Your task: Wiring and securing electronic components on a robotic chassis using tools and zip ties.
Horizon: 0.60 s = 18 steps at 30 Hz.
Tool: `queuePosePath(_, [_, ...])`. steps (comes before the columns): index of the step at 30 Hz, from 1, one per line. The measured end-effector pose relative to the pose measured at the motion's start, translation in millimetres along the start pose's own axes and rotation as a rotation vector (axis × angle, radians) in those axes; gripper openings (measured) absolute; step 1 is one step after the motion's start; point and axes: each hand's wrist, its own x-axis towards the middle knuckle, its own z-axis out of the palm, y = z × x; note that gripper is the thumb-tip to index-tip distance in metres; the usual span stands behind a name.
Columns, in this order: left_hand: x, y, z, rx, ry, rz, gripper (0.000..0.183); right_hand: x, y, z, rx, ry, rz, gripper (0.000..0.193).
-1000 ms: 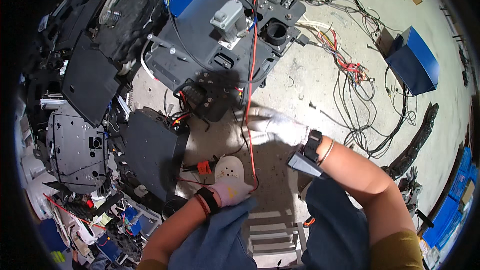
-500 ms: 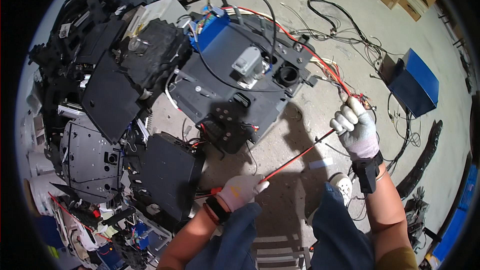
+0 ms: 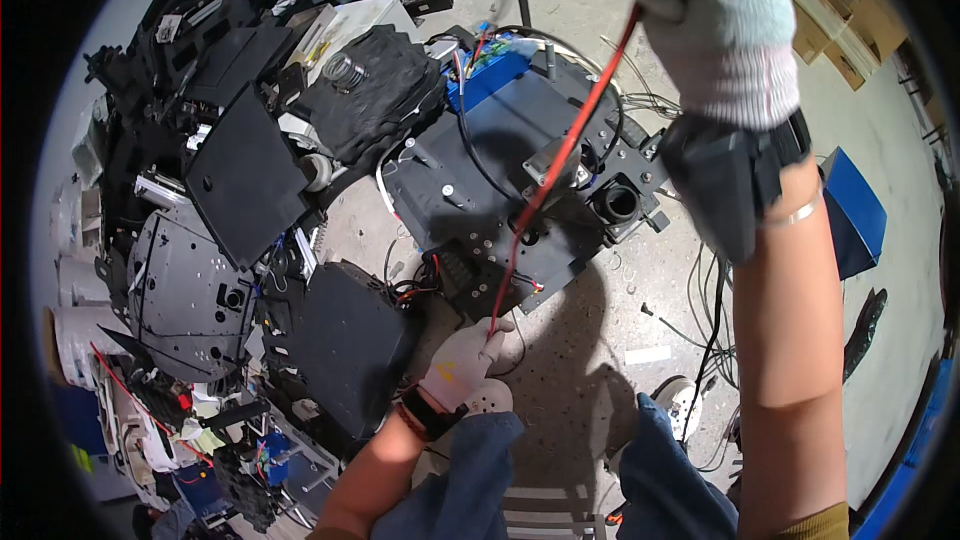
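Observation:
A red cable [image 3: 562, 162] stretches taut between my hands, crossing above a dark machine chassis [image 3: 440, 205]. Low on the left, my left hand [image 3: 458, 368] in a white glove pinches the cable's lower end. My right hand [image 3: 722, 30], gloved too, is raised high near the top edge, its fingers closed round the upper end. A dark piece also shows at those fingers, partly cut off by the frame edge, and I cannot make out what it is. On the chassis are a blue housing [image 3: 492, 78] with wires and a round black socket [image 3: 614, 202].
Dark panels and scrap parts pile up on the left, among them a grey perforated plate [image 3: 190, 295] and a black box [image 3: 350, 350]. A blue box [image 3: 852, 215] sits on the right floor near loose black cables [image 3: 712, 325]. Cardboard boxes [image 3: 850, 10] stand far right.
My right hand has risen up and away, drawing the red cable into a steeper, longer line. My left hand keeps its grip low down and has shifted slightly. The view has shifted a little.

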Motion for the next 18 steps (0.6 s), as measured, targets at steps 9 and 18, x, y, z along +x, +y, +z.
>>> queuePosePath(9, [-32.9,-54.4,37.5,0.474,-0.297,0.001,0.027,-100.8,-159.5,-75.8,1.289,-1.003,0.295,0.023])
queuePosePath(18, [-93.7,-70.1,-14.0,0.301,0.218,-0.071,0.024,-170.0,-239.2,-93.1,0.888,-1.388,0.542,0.029])
